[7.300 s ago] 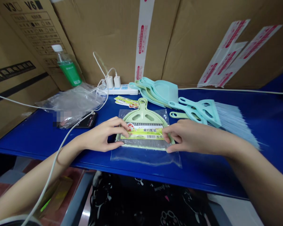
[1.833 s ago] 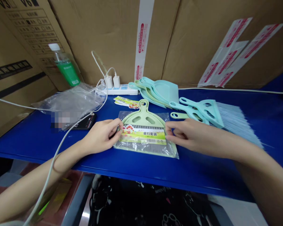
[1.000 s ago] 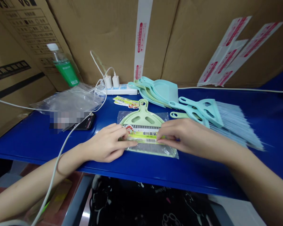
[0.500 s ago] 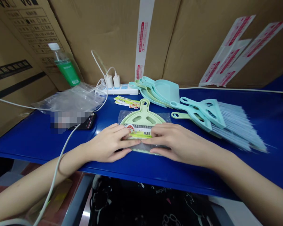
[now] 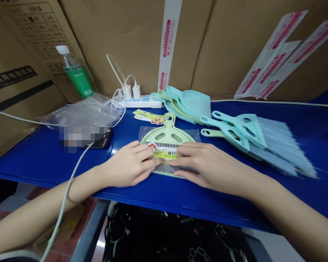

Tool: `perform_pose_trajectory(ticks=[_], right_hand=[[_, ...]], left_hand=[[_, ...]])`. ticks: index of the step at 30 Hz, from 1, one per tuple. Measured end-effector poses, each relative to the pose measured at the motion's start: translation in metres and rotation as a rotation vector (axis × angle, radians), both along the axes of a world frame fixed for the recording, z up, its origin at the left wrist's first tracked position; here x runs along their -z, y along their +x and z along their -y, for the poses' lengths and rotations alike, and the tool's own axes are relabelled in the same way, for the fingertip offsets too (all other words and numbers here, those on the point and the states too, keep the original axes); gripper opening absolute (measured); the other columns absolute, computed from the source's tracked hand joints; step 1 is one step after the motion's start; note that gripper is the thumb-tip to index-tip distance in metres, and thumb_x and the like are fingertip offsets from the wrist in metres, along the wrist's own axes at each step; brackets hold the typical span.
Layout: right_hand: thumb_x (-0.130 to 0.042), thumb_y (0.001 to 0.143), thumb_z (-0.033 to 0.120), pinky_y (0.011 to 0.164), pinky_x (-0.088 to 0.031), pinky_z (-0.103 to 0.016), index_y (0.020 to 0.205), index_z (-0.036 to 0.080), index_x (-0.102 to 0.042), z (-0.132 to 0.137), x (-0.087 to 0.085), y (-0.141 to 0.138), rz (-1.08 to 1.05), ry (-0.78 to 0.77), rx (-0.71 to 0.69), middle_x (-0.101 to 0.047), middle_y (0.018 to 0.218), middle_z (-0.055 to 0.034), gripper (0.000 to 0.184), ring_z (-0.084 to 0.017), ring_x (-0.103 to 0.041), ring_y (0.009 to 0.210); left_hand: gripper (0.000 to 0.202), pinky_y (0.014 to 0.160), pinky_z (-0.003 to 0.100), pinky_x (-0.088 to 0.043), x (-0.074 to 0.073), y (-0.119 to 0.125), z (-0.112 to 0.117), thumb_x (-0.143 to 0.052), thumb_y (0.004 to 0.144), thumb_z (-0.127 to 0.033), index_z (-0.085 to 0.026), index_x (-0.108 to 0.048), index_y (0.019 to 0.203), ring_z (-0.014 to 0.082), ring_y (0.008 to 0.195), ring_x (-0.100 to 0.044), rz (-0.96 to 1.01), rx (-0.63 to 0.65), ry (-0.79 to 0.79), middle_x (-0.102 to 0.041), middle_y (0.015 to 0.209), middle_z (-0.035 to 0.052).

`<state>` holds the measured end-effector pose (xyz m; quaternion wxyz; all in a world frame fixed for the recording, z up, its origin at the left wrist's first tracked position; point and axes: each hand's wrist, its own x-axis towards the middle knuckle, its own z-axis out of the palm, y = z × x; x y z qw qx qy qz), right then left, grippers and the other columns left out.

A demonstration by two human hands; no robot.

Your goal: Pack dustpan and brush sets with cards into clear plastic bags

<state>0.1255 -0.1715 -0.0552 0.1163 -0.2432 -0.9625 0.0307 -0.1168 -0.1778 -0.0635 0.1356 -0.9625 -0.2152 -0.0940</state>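
A light green dustpan and brush set lies on the blue table in a clear plastic bag, handle pointing away from me. Across it runs a yellow-green and white label with a mushroom picture. My left hand grips its left side, fingers curled, with the index finger pressing at the label's lower edge. On the right side my right hand does likewise, covering that end of the label. Both thumbs rest low near the pan's front edge. The fingertips of the two hands almost meet.
Behind lie loose labels and stacked dustpans. Brushes are piled at right. At left are plastic bags, a green-labelled bottle and a dark flat box. A power strip and white cable are also there.
My right index finger has shifted slightly right, away from the left one, opening a small gap over the label's lower edge. The view has shifted a little; the set stays in place.
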Motion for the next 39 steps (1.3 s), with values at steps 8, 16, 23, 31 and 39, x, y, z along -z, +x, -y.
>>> perform_pose_trajectory(ticks=[8, 16, 23, 31, 39], right_hand=[[-0.06, 0.089, 0.025, 0.065, -0.042, -0.03, 0.093, 0.019, -0.072, 0.001, 0.002, 0.001, -0.007, -0.036, 0.031, -0.064, 0.075, -0.0032, 0.015, -0.018, -0.057, 0.07], [-0.058, 0.09, 0.024, 0.067, -0.044, -0.031, 0.105, 0.019, -0.069, 0.0, 0.004, 0.001, -0.005, 0.024, 0.003, -0.064, 0.078, -0.0035, 0.02, -0.018, -0.057, 0.071], [-0.056, 0.091, 0.024, 0.066, -0.043, -0.03, 0.095, 0.02, -0.072, -0.001, 0.004, 0.002, -0.013, 0.038, 0.001, -0.06, 0.071, -0.0017, 0.017, -0.016, -0.054, 0.068], [-0.053, 0.093, 0.024, 0.066, -0.043, -0.03, 0.098, 0.021, -0.071, -0.003, 0.006, 0.002, -0.03, 0.075, -0.025, -0.061, 0.074, -0.0027, 0.019, -0.017, -0.054, 0.07], [-0.051, 0.094, 0.023, 0.067, -0.042, -0.031, 0.086, 0.021, -0.072, -0.001, 0.002, 0.004, -0.039, 0.056, -0.007, -0.062, 0.069, -0.0021, 0.023, -0.017, -0.054, 0.07]], left_hand=[[0.029, 0.065, 0.031, -0.031, 0.001, -0.002, -0.002, -0.04, 0.096, -0.021, -0.019, -0.059, 0.118, 0.0178, 0.075, -0.053, -0.023, -0.008, -0.001, -0.061, 0.085, 0.0041], [0.029, 0.065, 0.03, -0.031, 0.0, -0.003, 0.0, -0.042, 0.094, -0.018, -0.021, -0.061, 0.116, 0.0169, 0.072, -0.05, 0.002, -0.026, -0.015, -0.059, 0.081, 0.0031], [0.029, 0.066, 0.032, -0.034, -0.001, -0.008, 0.0, -0.045, 0.089, -0.017, -0.02, -0.066, 0.108, 0.0189, 0.075, -0.049, 0.029, -0.05, 0.008, -0.06, 0.081, 0.0044], [0.03, 0.066, 0.031, -0.036, -0.001, -0.01, -0.003, -0.047, 0.089, -0.016, -0.021, -0.065, 0.111, 0.0191, 0.074, -0.047, 0.034, -0.036, 0.019, -0.06, 0.083, 0.0048], [0.029, 0.064, 0.031, -0.038, -0.004, -0.011, -0.003, -0.045, 0.087, -0.011, -0.021, -0.069, 0.099, 0.0193, 0.074, -0.047, 0.033, -0.076, 0.053, -0.059, 0.079, 0.0044]])
